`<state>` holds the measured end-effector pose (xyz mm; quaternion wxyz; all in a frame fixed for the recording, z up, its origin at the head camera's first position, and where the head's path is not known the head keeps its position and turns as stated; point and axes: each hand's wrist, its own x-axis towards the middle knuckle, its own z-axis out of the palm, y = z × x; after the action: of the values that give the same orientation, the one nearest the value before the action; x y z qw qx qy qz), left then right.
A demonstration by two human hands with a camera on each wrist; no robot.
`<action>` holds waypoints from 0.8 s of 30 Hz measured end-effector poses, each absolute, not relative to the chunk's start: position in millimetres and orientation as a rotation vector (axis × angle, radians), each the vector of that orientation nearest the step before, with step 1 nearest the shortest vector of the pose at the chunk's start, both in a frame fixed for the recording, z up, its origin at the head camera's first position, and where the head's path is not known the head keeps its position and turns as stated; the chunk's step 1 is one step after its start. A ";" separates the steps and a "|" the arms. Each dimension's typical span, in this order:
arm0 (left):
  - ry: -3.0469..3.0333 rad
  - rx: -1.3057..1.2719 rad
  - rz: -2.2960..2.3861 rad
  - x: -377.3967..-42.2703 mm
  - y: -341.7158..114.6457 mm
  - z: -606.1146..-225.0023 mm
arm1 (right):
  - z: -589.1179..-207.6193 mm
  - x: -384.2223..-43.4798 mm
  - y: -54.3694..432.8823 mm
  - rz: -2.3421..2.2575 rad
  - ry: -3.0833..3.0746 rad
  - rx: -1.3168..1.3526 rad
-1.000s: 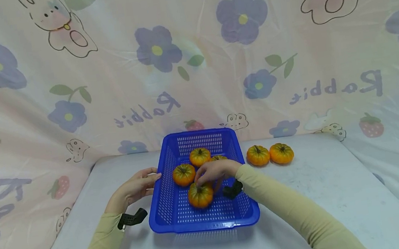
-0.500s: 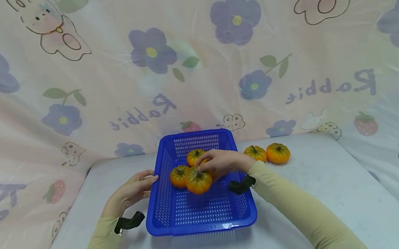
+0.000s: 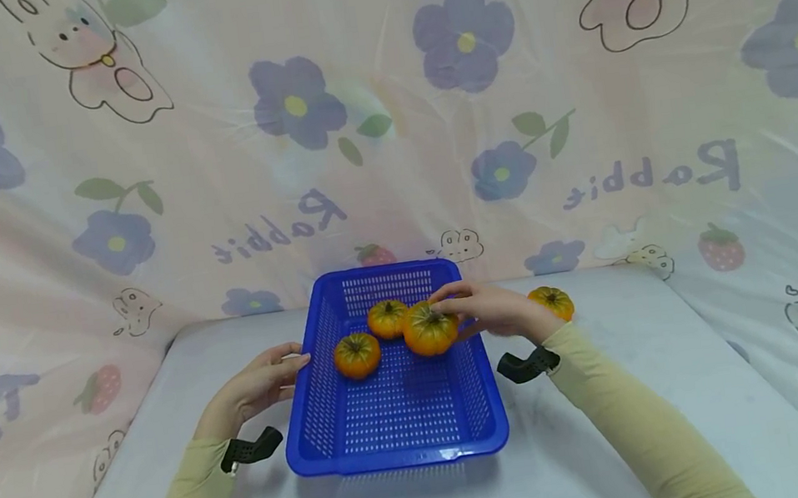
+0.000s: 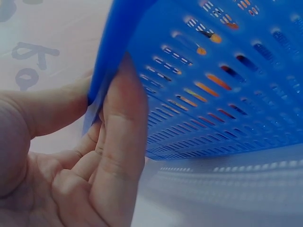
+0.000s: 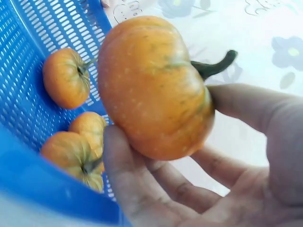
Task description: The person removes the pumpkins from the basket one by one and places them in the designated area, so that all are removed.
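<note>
My right hand [image 3: 490,306] grips a small orange pumpkin [image 3: 431,330] with green streaks and holds it up over the right side of the blue plastic basket [image 3: 400,457]. In the right wrist view, thumb and fingers wrap around this pumpkin [image 5: 154,90], its dark curved stem sticking out. Below lie more small pumpkins [image 5: 64,80] in the basket; in the head view, one pumpkin [image 3: 357,355] shows at left and another [image 3: 387,319] behind it. My left hand [image 3: 258,385] pinches the basket's left rim [image 4: 106,61] between thumb and fingers.
Right of the basket, one pumpkin [image 3: 553,302] rests on the white tabletop [image 3: 657,366], partly behind my right hand. A printed curtain [image 3: 387,158] with flowers and rabbits hangs along the back and left side of the table.
My right hand has lifted the pumpkin from the basket's middle and carried it up and to the right. My left hand stays on the rim. The head view has shifted slightly.
</note>
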<state>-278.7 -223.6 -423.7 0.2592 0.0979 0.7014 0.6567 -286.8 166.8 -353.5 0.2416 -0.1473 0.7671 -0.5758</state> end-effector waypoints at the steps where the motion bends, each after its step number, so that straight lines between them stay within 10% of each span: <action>1: 1.907 0.264 1.776 -278.7 -223.6 -423.5 | -352.8 -286.4 170.9 -1.603 2.084 -0.391; 24: 1.899 0.244 1.796 -277.6 -224.4 -424.7 | -352.1 -269.8 276.9 -1.856 2.206 -0.153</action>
<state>-277.6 -224.4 -424.7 0.2554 0.0900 0.6992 0.6616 -269.8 276.9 -352.1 0.1269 -0.0527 0.7579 -0.6377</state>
